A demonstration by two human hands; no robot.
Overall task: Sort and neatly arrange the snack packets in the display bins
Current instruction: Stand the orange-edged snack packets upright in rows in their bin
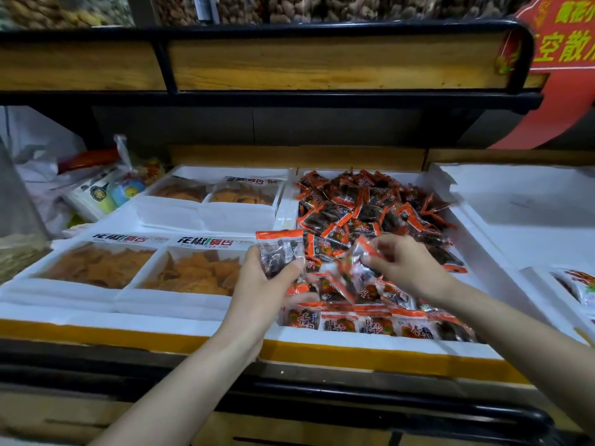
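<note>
White foam all along this shop counter, a run of foam bins under a wooden shelf (322, 64) with a black frame, and clear tubs of nuts (289, 8) right at the top. High up beyond the right hand there's a red sign (560, 59) with yellow characters, cut off at the edge; 空散 is all that reads. Both hands are over the middle bin (354, 344). Beyond them a loose heap of orange-and-dark snack packets (370, 204) fills the far part, and just beneath the hands a row of packets (370, 323) stands upright along the near wall. The left hand (264, 281) has its fingers curled round the held packets (280, 249), upright with the orange strip on top; one packet or a small stack, hard to tell. The right hand (405, 265), just beside it, pinches a single packet (351, 268) in its fingertips, tilted and blurred, between the two hands. Out beyond the left hand, flat crisp packs (193, 272) lie in a white tray (96, 304), their labels reading 花椒锅巴. Past the right hand sits another white bin (515, 201). The print on the small packets is too blurred to read.
</note>
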